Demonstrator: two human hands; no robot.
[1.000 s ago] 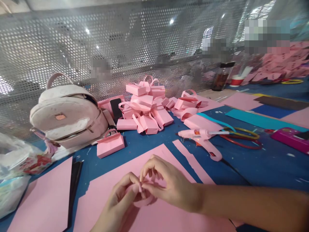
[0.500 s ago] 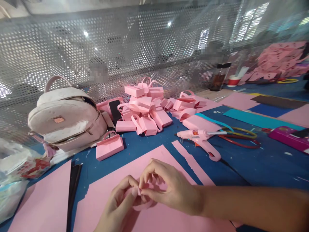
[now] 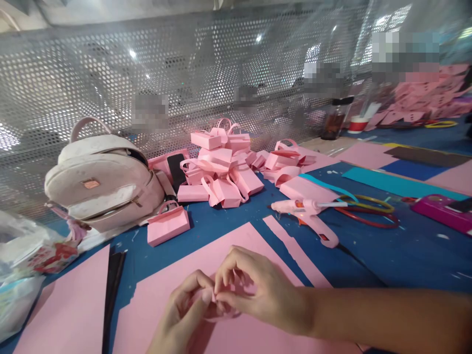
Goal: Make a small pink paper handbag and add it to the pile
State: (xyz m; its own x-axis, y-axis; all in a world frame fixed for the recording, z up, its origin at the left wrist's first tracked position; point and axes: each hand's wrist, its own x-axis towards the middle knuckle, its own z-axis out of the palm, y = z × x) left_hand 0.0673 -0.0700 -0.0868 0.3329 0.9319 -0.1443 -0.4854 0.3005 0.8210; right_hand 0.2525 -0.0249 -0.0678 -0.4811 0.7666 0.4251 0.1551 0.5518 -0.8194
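Between my two hands is a curled pink paper strip (image 3: 221,317), partly hidden by the fingers. My left hand (image 3: 186,305) is closed on it, thumb and forefinger pinching one side. My right hand (image 3: 254,290) pinches the same strip close by, its fingertips almost touching those of the left. Both hands are just over large pink paper sheets (image 3: 158,307) on the blue table. A torn-edged pink paper strip (image 3: 291,243) lies to the right of the sheets. Beyond it rests a pink glue gun (image 3: 309,216) with a glue stick in its back.
Small pink paper bags (image 3: 221,167) are heaped at the back, with one single bag (image 3: 168,226) nearer. A pale backpack (image 3: 99,182) stands left. On the right are scissors (image 3: 368,211) and a magenta tool (image 3: 442,211). A perforated metal screen (image 3: 221,73) closes off the back.
Hardly anything differs. Both hands keep their pinch on the curled paper strip, with slight finger movement, and the whole view has shifted a little.
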